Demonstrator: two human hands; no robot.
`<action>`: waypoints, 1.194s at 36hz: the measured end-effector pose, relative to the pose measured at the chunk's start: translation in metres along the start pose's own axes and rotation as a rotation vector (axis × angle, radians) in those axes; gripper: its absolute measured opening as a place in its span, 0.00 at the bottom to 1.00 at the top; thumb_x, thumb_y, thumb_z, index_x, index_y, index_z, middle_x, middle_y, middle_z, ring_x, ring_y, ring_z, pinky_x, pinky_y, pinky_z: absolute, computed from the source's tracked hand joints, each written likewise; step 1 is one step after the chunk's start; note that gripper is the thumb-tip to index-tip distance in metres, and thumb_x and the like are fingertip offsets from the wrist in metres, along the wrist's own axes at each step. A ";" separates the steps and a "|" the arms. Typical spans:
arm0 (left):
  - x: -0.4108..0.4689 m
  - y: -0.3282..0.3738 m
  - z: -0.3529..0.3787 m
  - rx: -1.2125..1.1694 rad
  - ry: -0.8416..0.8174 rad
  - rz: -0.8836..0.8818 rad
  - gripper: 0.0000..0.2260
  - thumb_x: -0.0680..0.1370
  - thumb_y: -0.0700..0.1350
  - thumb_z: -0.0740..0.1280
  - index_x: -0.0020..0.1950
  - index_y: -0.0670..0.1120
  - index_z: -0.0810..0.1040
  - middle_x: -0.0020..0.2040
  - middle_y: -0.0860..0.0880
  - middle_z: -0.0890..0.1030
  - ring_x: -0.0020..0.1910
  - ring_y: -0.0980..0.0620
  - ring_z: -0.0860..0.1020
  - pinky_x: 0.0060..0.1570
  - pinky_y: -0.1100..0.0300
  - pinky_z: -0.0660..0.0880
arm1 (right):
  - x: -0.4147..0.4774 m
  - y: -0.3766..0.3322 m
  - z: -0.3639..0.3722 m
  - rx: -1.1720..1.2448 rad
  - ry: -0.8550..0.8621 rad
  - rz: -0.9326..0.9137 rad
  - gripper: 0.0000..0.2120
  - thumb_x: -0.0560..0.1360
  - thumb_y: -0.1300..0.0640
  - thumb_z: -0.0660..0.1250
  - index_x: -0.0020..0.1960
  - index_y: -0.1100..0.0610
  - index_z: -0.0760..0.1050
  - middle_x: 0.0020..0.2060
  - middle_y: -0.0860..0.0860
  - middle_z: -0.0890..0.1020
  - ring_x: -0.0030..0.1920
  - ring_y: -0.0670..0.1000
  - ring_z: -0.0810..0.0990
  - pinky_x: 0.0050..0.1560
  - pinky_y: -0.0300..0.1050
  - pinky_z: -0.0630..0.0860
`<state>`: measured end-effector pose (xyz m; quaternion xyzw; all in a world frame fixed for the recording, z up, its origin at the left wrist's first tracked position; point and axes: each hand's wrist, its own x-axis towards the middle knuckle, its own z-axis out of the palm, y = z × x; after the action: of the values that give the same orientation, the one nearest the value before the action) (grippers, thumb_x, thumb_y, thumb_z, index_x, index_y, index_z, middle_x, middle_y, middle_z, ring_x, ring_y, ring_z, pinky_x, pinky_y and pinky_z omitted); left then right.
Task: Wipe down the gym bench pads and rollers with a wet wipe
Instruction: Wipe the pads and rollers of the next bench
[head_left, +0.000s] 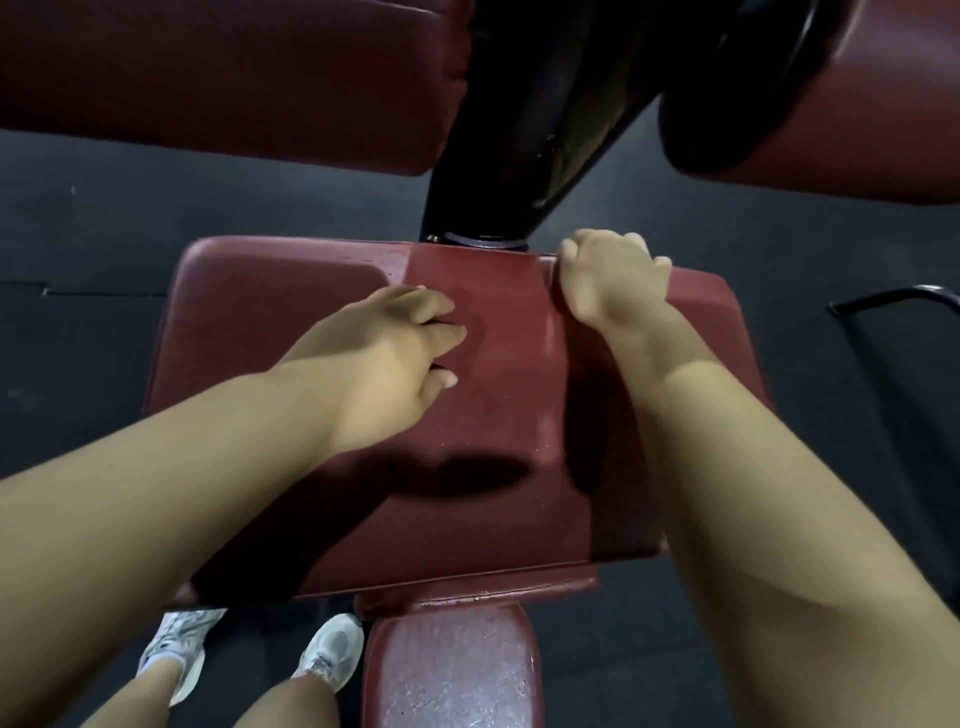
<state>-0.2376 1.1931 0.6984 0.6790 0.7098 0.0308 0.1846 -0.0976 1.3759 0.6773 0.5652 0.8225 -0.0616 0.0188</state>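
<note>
dark red seat pad (498, 415) lies flat, partly glossy

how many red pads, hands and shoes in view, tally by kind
red pads: 3 (seat pad, upper left pad, upper right pad)
hands: 2 (left hand, right hand)
shoes: 2 (left shoe, right shoe)
total: 7
</note>
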 end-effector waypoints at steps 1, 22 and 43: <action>0.003 0.003 0.000 0.010 -0.022 -0.004 0.23 0.80 0.56 0.55 0.75 0.54 0.59 0.75 0.58 0.55 0.75 0.56 0.50 0.73 0.59 0.54 | 0.002 0.008 -0.002 -0.001 -0.017 0.016 0.14 0.78 0.55 0.51 0.53 0.53 0.75 0.57 0.53 0.77 0.60 0.58 0.69 0.64 0.63 0.62; 0.006 0.015 -0.016 0.041 -0.236 -0.054 0.27 0.80 0.56 0.57 0.77 0.53 0.53 0.77 0.56 0.47 0.76 0.52 0.47 0.74 0.53 0.52 | -0.025 0.050 -0.036 -0.062 0.064 0.242 0.15 0.72 0.63 0.58 0.54 0.61 0.79 0.54 0.60 0.79 0.54 0.62 0.77 0.52 0.48 0.74; -0.119 -0.022 -0.150 -0.088 0.276 0.161 0.10 0.76 0.50 0.67 0.55 0.49 0.80 0.52 0.52 0.81 0.53 0.49 0.78 0.56 0.53 0.73 | -0.190 -0.071 -0.108 0.849 0.260 0.091 0.05 0.71 0.60 0.65 0.42 0.54 0.80 0.35 0.51 0.81 0.38 0.53 0.79 0.39 0.46 0.73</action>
<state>-0.3031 1.1061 0.8578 0.7143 0.6697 0.1695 0.1117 -0.0915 1.1880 0.8093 0.5614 0.6941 -0.3215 -0.3159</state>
